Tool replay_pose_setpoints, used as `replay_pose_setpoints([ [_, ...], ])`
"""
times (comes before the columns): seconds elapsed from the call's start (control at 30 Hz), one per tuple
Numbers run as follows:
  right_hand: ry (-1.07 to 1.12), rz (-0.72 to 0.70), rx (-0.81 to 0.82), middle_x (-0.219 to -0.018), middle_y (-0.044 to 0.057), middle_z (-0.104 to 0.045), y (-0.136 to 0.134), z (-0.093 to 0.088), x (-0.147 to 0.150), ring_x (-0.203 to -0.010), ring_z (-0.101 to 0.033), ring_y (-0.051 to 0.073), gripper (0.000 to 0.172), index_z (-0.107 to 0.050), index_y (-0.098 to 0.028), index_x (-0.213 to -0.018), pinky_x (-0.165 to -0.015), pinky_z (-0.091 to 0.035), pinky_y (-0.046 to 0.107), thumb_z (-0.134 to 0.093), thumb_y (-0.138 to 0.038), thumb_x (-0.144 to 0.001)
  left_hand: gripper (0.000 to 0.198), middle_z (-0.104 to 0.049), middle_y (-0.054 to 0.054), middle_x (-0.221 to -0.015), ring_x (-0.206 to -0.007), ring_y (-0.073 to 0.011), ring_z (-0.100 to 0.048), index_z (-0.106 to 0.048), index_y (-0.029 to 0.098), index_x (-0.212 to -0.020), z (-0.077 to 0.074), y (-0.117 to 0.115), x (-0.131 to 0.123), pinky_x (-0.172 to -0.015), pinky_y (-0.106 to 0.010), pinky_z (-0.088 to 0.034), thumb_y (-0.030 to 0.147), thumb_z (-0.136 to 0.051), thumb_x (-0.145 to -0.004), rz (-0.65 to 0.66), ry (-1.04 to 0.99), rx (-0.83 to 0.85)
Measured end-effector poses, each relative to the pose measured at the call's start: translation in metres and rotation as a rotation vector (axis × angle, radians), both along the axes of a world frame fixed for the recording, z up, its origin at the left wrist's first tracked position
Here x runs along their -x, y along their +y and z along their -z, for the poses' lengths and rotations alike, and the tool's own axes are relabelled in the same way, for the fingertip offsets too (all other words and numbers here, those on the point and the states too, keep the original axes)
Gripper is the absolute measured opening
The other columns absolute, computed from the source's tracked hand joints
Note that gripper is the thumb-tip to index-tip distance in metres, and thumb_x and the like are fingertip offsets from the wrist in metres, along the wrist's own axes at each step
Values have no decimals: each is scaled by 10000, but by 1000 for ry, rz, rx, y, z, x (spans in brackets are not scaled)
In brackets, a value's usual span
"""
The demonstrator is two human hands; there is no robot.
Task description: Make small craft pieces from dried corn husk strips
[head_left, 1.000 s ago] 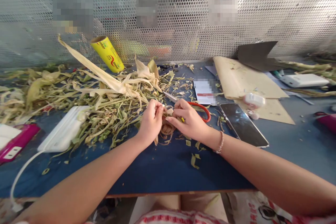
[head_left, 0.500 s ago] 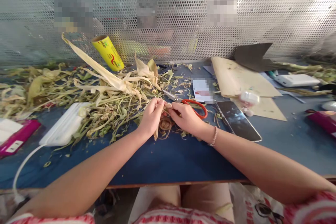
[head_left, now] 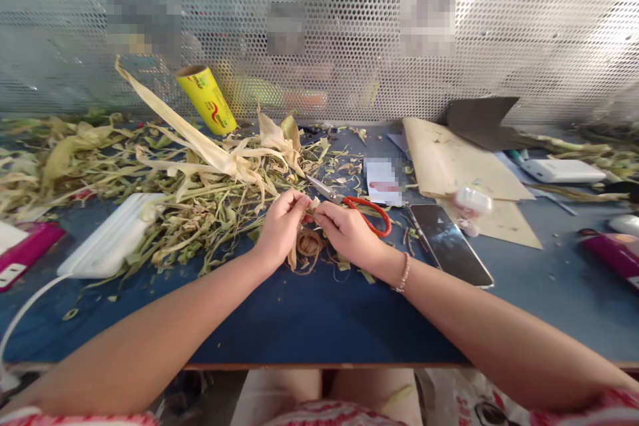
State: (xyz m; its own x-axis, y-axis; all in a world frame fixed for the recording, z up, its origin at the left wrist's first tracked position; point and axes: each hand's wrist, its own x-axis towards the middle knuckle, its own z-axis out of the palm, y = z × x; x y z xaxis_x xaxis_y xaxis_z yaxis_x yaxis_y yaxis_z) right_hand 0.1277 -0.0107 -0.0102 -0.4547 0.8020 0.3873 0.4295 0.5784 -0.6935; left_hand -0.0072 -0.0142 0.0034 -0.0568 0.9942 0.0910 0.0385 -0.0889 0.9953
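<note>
My left hand (head_left: 280, 223) and my right hand (head_left: 347, 229) meet over the near middle of the blue table. Both have their fingers pinched on a small piece of pale dried husk (head_left: 314, 203), largely covered by the fingers. A tan strip hangs down beside my left fingers. Just below the hands lies a coil of brown twine (head_left: 310, 243). Scissors (head_left: 368, 214) with red-orange handles rest behind my right hand, their blades pointing to the far left. Left of the hands spreads a heap of dried stems and leaves (head_left: 200, 226), with long cream husks (head_left: 219, 153) on top.
A yellow cardboard tube (head_left: 212, 103) leans by the perforated metal panel (head_left: 344, 26). A white power bank (head_left: 107, 236) with a cable lies left. To the right are a phone (head_left: 452, 245), a clear small case (head_left: 472, 203), beige paper (head_left: 444, 160) and a white box (head_left: 564, 171).
The view has shifted slightly. My hands have drawn slightly apart around the piece, and more of the twine coil and scissors shows. Both hands keep their pinch.
</note>
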Motion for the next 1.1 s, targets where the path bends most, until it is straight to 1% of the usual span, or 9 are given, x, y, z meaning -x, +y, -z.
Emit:
replay_pose_setpoints([
  [0.3,-91,-69,-24,-617,-19,-466,-2,-6,5,-539,-431,72,169,-444,-175,-710,-531,-317,182,-351,-191,-850,133,-478,39,-571,-509,-68,-449,-484,156,-640,10,3,6,-523,-199,-388,254,-524,-720,-15,-175,102],
  [0.47,-107,-103,-38,-593,-32,-442,-2,-6,5,-524,-418,64,170,-441,-176,-702,-523,-308,176,-355,-182,-848,130,-486,35,-568,-506,-70,-449,-485,153,-630,12,5,7,-522,-205,-387,241,-513,-722,-55,-157,115],
  [0.57,-102,-130,-21,-600,-33,-434,-2,-5,2,-529,-415,64,181,-431,-176,-697,-523,-308,177,-351,-209,-856,134,-481,35,-548,-496,-72,-444,-490,153,-618,12,6,7,-508,-203,-380,236,-518,-719,-37,-116,97],
  [0.67,-59,-76,13,-586,-37,-412,-2,-3,0,-523,-389,66,198,-411,-177,-676,-516,-303,182,-357,-244,-854,143,-506,28,-573,-501,-73,-449,-506,153,-621,8,6,6,-513,-205,-394,254,-536,-716,25,-106,60],
  [0.73,-18,-15,21,-571,-42,-394,-1,-2,-1,-512,-362,66,202,-409,-177,-670,-507,-293,184,-368,-262,-848,152,-541,16,-628,-522,-73,-475,-532,152,-665,4,6,6,-535,-209,-417,292,-537,-726,78,-180,56],
  [0.83,44,23,6,-579,-43,-402,2,-1,-3,-516,-356,63,191,-435,-172,-698,-515,-288,186,-369,-275,-845,143,-573,6,-677,-550,-72,-520,-559,149,-780,1,5,5,-567,-208,-439,274,-565,-710,112,-343,140],
  [0.9,72,48,14,-557,-53,-380,4,-1,-4,-498,-336,61,187,-442,-172,-720,-506,-279,187,-365,-285,-847,141,-570,9,-660,-565,-73,-542,-555,144,-785,-1,5,5,-587,-203,-451,212,-601,-671,101,-417,222],
  [1.0,82,75,29,-527,-66,-338,5,-1,-4,-473,-293,61,187,-441,-175,-738,-483,-255,191,-372,-313,-845,126,-552,9,-612,-548,-68,-538,-541,135,-682,0,6,5,-561,-187,-448,214,-632,-648,104,-404,261],
  [1.1,92,72,37,-541,-61,-343,5,0,-4,-489,-299,64,199,-435,-176,-726,-494,-262,193,-367,-318,-846,166,-529,23,-579,-486,-44,-486,-543,139,-644,2,6,8,-478,-161,-394,264,-653,-639,115,-309,188],
])
